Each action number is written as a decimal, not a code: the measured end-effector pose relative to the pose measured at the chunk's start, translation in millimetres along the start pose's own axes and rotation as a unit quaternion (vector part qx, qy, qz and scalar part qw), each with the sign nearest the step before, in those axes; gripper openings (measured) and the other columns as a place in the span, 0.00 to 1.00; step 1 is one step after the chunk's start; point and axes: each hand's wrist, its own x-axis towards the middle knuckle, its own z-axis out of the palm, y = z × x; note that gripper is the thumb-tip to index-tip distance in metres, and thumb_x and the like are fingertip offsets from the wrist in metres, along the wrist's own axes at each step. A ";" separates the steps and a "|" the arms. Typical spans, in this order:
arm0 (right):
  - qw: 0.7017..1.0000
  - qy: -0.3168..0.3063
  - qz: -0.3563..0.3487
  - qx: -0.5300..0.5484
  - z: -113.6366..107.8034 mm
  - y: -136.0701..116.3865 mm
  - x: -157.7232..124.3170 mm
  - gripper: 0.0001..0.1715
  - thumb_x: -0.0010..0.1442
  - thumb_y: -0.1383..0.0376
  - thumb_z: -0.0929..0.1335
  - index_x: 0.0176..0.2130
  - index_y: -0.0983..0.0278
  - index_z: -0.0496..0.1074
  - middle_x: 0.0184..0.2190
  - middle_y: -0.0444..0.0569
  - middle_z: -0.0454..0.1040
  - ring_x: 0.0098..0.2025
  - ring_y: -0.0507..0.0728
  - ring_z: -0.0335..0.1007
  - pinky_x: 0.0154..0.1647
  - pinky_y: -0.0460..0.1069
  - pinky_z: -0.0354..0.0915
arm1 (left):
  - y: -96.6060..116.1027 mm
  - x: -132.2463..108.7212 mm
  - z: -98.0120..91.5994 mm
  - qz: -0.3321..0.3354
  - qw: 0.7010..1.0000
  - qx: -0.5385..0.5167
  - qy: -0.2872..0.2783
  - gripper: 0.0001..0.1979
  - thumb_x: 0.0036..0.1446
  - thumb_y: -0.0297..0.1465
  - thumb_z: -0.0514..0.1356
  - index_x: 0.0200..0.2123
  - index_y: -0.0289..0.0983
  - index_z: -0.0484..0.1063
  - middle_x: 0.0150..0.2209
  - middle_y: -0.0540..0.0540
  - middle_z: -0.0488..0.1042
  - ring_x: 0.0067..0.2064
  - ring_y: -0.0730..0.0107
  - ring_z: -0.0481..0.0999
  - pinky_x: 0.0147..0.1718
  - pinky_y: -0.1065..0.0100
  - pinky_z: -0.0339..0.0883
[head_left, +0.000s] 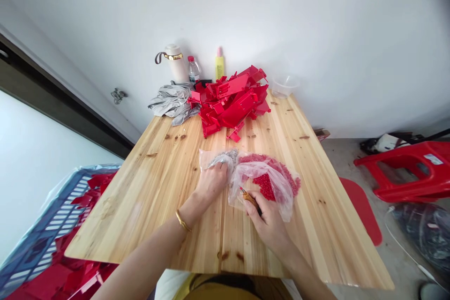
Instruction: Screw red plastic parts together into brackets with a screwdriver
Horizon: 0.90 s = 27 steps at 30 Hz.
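Observation:
My left hand rests closed on a clear bag of small silvery parts in the middle of the wooden table. Its fingers press into the bag. Just to the right, my right hand grips a small tool with a brown handle, the tip pointing at a clear plastic bag of small red pieces. A gold bangle sits on my left wrist.
A pile of red plastic parts lies at the table's far end, with grey gloves, a thermos, two bottles and a clear bowl. A blue crate of red parts stands left; a red stool right.

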 end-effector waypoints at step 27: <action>1.000 -0.002 -0.020 -0.018 18.5 -12.8 13.4 0.10 0.70 0.62 0.62 0.41 0.62 0.71 0.34 0.48 0.80 0.35 0.57 0.76 0.35 0.48 0.67 | 31.9 -51.8 -38.0 -0.194 0.618 -0.760 0.047 0.13 0.51 0.39 0.70 0.30 0.34 0.74 0.29 0.49 0.74 0.26 0.79 0.66 0.23 0.76 0.59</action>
